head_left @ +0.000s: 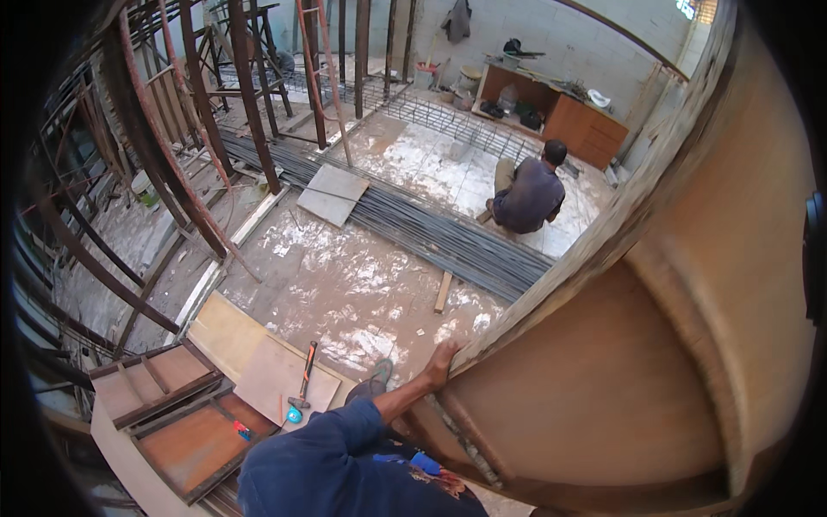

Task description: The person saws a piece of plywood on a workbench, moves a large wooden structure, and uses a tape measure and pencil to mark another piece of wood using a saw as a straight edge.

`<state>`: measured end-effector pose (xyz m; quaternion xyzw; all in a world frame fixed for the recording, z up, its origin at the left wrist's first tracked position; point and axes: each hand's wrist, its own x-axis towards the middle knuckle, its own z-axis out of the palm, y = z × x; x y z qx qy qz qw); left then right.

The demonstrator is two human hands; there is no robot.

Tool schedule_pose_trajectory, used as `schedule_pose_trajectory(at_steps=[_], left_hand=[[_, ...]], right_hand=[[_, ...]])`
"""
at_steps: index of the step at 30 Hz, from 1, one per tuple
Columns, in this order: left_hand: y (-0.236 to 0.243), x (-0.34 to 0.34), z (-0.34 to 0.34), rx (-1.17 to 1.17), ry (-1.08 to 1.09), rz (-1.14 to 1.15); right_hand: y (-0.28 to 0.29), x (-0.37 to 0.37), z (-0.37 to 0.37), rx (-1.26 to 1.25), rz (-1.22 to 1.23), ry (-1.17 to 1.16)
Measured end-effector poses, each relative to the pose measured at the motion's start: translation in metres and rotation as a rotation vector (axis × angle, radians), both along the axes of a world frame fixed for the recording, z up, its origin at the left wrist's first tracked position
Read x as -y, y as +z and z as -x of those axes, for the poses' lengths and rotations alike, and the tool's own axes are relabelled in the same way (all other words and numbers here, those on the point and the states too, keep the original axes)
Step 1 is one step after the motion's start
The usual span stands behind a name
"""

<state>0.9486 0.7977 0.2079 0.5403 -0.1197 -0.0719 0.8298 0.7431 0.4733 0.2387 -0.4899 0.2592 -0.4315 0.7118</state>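
My left hand (443, 364) is closed around the near edge of a large plywood panel (594, 379) braced with timber battens, its fingers hooked over the rim. The panel stands tilted and fills the right side of the view. My left arm, in a dark blue sleeve, reaches across to it from the lower middle. My right hand is not in view. To the left of my arm, a hammer (307, 376) with an orange and black handle lies on a thin board (284, 379). Beside the hammer's head is a round teal tape measure (294, 415).
Wood-framed panels (194, 444) lie at lower left, a small red object (242, 429) on one. A bundle of steel bars (431, 228) crosses the floor, with a square slab (333, 195) on it. Another person (527, 191) squats beyond. Dark upright posts (250, 95) stand at left.
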Motion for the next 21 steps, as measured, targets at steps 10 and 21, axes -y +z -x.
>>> schedule_pose_trajectory(at_steps=[10,21], left_hand=[[0.062,-0.065,-0.16,0.399,-0.015,-0.142],[0.127,-0.195,-0.34,0.374,0.009,-0.115]], right_hand=[[0.109,-0.121,-0.187,0.128,-0.127,0.039],[0.186,-0.192,-0.34,0.182,-0.211,0.0]])
